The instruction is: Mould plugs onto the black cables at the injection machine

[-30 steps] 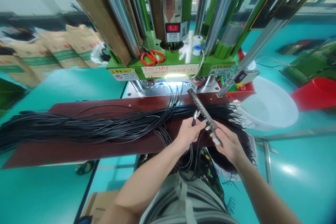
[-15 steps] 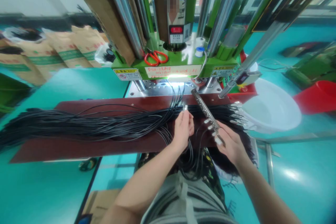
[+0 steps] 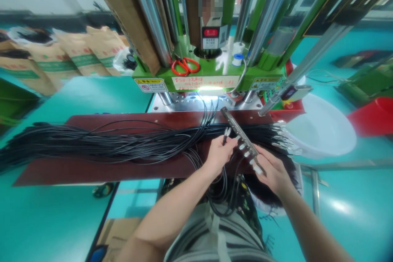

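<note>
Teal floor (image 3: 353, 229) spreads around the green press (image 3: 248, 74), and a brown board (image 3: 123, 172) stretches across in front of it, on your side. Paper sacks (image 3: 72, 57) stand well off to the left of the press; to its right are a white basin (image 3: 325, 131) and, farther out, a red bucket (image 3: 373, 116). On top of the press's lower beam you have red-handled scissors (image 3: 186, 66) at its left and a blue-and-white spool (image 3: 237, 60) at its right.

Before the press, on the board, lies a long bundle of black cables (image 3: 123, 145), its silvery ends (image 3: 281, 137) pointing right. A few loose cables (image 3: 206, 110) run into the lit gap under the press's beam.

Your right hand (image 3: 273, 170) is clasped on the near end of a slotted metal bar (image 3: 241, 133), which slants over the bundle, its far end toward the press. Small pale connectors (image 3: 247, 154) stick out along the bar's lower left edge. Your left hand (image 3: 219, 153), in front of the press, pinches a metal-tipped black cable (image 3: 226, 132), fingertips beside that edge; whether they touch the bar you cannot tell. Your hands are near each other but apart.
</note>
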Available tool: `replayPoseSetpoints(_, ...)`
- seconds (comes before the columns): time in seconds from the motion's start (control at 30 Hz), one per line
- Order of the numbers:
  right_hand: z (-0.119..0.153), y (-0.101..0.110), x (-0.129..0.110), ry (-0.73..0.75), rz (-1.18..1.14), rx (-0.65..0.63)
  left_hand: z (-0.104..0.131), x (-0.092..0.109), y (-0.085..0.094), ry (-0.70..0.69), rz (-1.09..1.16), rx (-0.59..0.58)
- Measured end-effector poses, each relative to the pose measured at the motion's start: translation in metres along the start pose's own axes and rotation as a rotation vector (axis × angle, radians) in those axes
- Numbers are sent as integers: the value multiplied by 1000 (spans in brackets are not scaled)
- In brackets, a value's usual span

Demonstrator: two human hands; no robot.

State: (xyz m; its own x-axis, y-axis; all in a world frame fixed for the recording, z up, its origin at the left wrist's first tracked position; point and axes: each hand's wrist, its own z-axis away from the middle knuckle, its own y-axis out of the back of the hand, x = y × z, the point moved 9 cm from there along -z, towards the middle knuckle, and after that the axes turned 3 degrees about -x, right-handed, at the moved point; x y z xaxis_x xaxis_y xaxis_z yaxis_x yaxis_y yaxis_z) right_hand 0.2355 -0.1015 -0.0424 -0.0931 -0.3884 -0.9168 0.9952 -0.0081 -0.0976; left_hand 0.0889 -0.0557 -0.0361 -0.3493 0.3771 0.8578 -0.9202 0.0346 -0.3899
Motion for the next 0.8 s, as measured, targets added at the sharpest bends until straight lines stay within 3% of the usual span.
replayPoseSetpoints(0.23,0,-7,-13,181,287,-46,-1,-1,5,-23,25,-9)
replayPoseSetpoints(0.47,-2,-2,-16,123,125,1,1,27,18,-231,-45,68)
replayPoseSetpoints(0.57,-2,-1,-15,80,88,6,1,23,19,-158,23,62)
replayPoseSetpoints(0.73,-3,-5,-13,76,78,-55,2,11,5,-65,7,-98)
replayPoseSetpoints(0.8,-3,-5,-11,69,70,-63,2,8,4,-55,-11,-110)
